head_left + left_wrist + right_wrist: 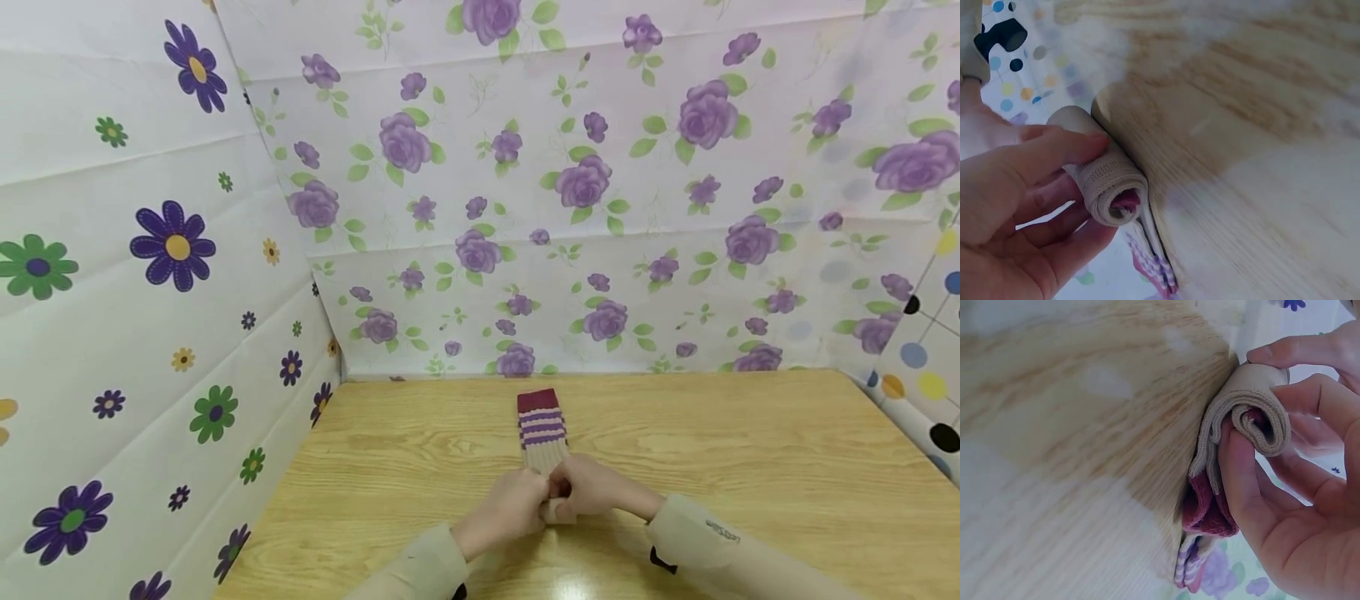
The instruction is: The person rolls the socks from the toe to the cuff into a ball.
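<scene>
A pair of beige knit socks point(544, 431), with purple stripes and a maroon end, lies on the wooden table, pointing away from me. The near part is wound into a roll point(1112, 181), with a bit of maroon showing at its core. My left hand point(512, 507) pinches one end of the roll, thumb on top and fingers beneath. At the other end, my right hand point(592, 486) grips the roll point(1250, 394), one finger tucked in between it and the flat layers. Those layers, with a maroon patch point(1210, 512), stretch out flat beyond the roll.
The wooden table point(712, 442) spreads out on both sides of the socks. Behind it hangs a sheet printed with purple roses point(480, 250). A flower-print sheet point(150, 333) borders the left, and a dotted sheet point(918, 358) the right.
</scene>
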A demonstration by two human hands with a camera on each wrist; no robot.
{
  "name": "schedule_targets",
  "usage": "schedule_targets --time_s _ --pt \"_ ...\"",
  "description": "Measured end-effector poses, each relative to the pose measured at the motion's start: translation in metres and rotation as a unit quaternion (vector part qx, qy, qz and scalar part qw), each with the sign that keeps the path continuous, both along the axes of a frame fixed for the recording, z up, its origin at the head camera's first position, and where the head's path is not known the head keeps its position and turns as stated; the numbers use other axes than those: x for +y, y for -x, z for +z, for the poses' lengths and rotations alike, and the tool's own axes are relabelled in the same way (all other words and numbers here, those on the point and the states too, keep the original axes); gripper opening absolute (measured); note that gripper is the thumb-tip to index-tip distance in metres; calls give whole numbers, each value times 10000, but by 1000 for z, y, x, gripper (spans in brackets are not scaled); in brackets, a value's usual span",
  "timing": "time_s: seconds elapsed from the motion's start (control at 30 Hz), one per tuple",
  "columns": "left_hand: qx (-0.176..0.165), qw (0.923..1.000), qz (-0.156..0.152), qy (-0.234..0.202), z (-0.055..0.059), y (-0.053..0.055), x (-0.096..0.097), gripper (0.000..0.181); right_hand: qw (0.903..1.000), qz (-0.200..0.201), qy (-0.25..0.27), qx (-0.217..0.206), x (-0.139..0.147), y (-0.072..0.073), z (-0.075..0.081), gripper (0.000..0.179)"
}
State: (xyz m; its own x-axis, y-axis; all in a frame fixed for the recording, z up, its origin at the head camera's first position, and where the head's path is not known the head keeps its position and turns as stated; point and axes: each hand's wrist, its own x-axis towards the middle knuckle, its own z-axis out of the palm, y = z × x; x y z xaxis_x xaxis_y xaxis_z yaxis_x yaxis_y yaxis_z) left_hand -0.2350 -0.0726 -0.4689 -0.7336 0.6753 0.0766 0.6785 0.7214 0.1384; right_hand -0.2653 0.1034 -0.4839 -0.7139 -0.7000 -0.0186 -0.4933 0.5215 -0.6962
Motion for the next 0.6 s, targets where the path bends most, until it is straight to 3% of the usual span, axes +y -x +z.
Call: schedule_targets --time_s 0.2,0.37,0.6 --pt "-408 9986 -187 -282 -1 9 -4 34 9997 8 124 225 2 -4 -3 14" --pt "-790 9967 -84 -190 4 12 -4 37 9964 -66 -50 847 -1 -8 -2 13" --pt "-980 9948 -112 -238 5 19 -5 35 9871 -323 -112 1566 -3 -17 5 6"
